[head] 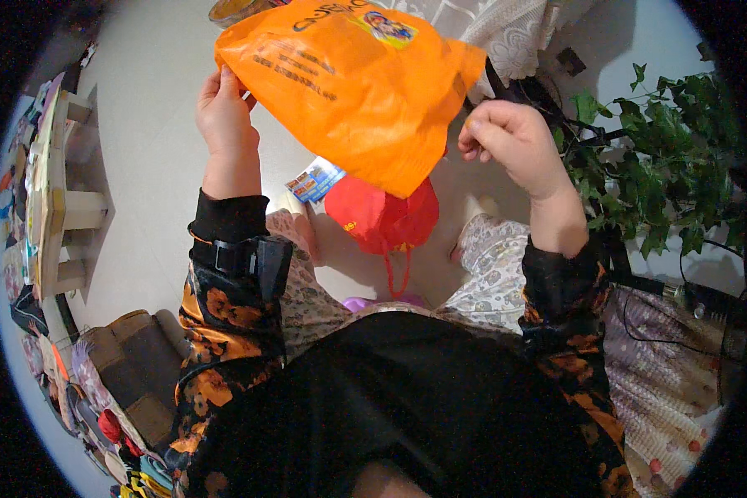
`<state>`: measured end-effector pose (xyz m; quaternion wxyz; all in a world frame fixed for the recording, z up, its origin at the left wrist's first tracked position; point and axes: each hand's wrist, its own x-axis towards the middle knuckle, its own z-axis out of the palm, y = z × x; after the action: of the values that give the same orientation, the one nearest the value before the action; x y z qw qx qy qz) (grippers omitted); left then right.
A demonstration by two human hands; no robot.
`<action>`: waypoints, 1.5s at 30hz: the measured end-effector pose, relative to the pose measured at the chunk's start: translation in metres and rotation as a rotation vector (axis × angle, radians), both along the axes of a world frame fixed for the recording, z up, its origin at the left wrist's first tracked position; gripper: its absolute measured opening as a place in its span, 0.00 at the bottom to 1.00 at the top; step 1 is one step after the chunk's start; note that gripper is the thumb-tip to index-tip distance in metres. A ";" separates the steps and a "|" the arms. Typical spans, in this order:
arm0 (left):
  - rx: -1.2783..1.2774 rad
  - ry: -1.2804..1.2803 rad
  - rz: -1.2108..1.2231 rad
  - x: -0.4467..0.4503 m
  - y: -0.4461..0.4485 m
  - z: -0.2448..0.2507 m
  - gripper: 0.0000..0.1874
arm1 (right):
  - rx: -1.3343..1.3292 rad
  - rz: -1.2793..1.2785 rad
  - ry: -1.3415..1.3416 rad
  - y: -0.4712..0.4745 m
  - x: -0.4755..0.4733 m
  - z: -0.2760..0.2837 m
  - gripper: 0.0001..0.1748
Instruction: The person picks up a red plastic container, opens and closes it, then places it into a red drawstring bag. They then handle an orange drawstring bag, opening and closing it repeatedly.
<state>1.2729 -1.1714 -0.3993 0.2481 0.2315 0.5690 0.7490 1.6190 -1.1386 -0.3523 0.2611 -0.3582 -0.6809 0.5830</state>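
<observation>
An orange fabric bag (361,93) with dark print and a small picture hangs in front of me, creased and lopsided. My left hand (227,115) pinches its left edge between thumb and fingers. Close to the bag's right side is my right hand (507,140), its fingers curled toward the thumb. Whether anything thin is between those fingers cannot be told. Below and partly behind the orange bag, a red bag (383,215) with yellow marks and a red cord handle (398,277) is between my legs. A printed blue-and-white leaflet (315,180) shows beside it.
Leafy green vines (666,155) crowd the right side, near dark cables. White lace cloth (504,37) hangs at the top. On the left are a pale wooden furniture piece (75,208) and a brown cushioned seat (127,361). Something purple (361,303) shows below me.
</observation>
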 end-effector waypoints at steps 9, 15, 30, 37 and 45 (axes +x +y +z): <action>-0.056 0.035 -0.469 0.028 0.005 -0.013 0.13 | -0.146 0.100 0.338 0.010 -0.022 -0.074 0.20; -0.230 0.180 -1.010 0.057 -0.008 -0.010 0.17 | -0.175 0.063 0.297 0.007 -0.026 -0.078 0.21; -0.219 0.294 -0.957 0.056 -0.014 -0.014 0.18 | -0.273 0.055 0.351 0.013 -0.011 -0.081 0.25; -0.211 0.139 -0.551 0.037 -0.003 -0.009 0.18 | -0.406 0.045 0.627 0.037 0.014 -0.088 0.28; -0.171 0.191 -0.478 0.032 -0.001 -0.010 0.20 | -0.608 -0.066 0.940 0.033 0.010 -0.014 0.28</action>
<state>1.3051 -1.1727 -0.4091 0.3818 0.4070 0.5802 0.5933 1.6286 -1.1053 -0.3666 0.4395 -0.1399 -0.2809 0.8417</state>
